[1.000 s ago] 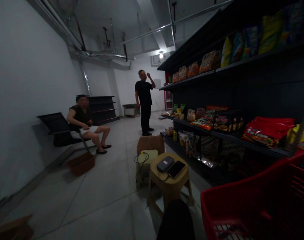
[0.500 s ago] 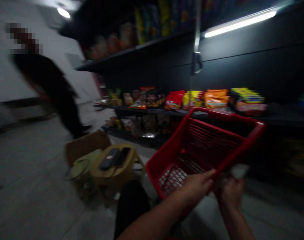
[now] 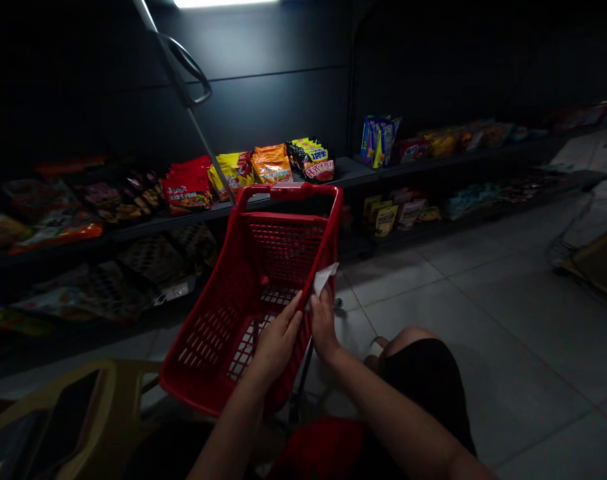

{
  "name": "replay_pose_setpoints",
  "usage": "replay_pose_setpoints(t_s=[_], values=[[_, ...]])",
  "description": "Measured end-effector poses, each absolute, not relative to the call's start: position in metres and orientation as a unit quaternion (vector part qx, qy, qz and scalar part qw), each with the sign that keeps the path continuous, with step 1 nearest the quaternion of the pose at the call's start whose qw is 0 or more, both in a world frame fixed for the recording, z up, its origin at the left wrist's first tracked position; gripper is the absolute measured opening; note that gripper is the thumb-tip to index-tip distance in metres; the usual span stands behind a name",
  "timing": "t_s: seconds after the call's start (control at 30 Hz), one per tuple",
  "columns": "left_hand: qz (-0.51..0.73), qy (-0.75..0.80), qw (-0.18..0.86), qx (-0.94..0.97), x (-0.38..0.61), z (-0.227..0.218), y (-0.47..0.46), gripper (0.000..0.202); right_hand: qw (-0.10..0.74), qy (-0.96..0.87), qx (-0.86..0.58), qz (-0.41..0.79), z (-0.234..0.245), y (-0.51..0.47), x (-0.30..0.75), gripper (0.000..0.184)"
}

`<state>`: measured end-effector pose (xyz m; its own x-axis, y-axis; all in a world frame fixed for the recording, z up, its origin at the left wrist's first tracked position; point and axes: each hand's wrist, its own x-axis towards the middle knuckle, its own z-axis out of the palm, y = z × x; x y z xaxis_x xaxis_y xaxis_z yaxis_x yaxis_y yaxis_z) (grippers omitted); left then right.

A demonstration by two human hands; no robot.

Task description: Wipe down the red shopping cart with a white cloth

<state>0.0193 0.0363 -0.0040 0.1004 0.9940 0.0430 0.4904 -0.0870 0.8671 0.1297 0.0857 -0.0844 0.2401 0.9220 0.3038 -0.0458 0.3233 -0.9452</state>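
A red plastic shopping cart (image 3: 203,320) with slotted walls stands tilted in front of me, its basket facing up. My left hand (image 3: 278,340) reaches into it and lies along the inside of the right wall, fingers stretched out. On the outer side of that same wall, my right hand (image 3: 324,323) presses a crumpled white cloth or tissue (image 3: 325,277) against the red plastic near the rim. The cloth's upper corner sticks out above the fingers; the rest is hidden in the hand.
A dark shelf (image 3: 353,172) behind the cart carries red, yellow and orange snack packets (image 3: 273,163). At lower left, a yellowish stool (image 3: 116,407) holds two dark phone-like devices (image 3: 66,420). A metal pole (image 3: 203,137) slants beside the cart. My knee (image 3: 423,373) is at right.
My view has swung right, so the standing person has left the frame and the stool sits at the lower left edge. Both hands remain at the cart's right wall.
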Motion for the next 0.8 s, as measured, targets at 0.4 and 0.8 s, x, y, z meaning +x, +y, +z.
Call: replay_pose_setpoints(t_s=[0.4, 0.8], values=[[0.327, 0.599, 0.341, 0.646, 0.014, -0.011, 0.041, 0.055, 0.659, -0.542, -0.419, 0.31, -0.105, 0.072, 0.118, 0.052], [0.322, 0.601, 0.341, 0.647, 0.019, -0.007, 0.041, 0.054, 0.669, -0.392, -0.522, 0.355, -0.144, 0.184, 0.163, 0.034]])
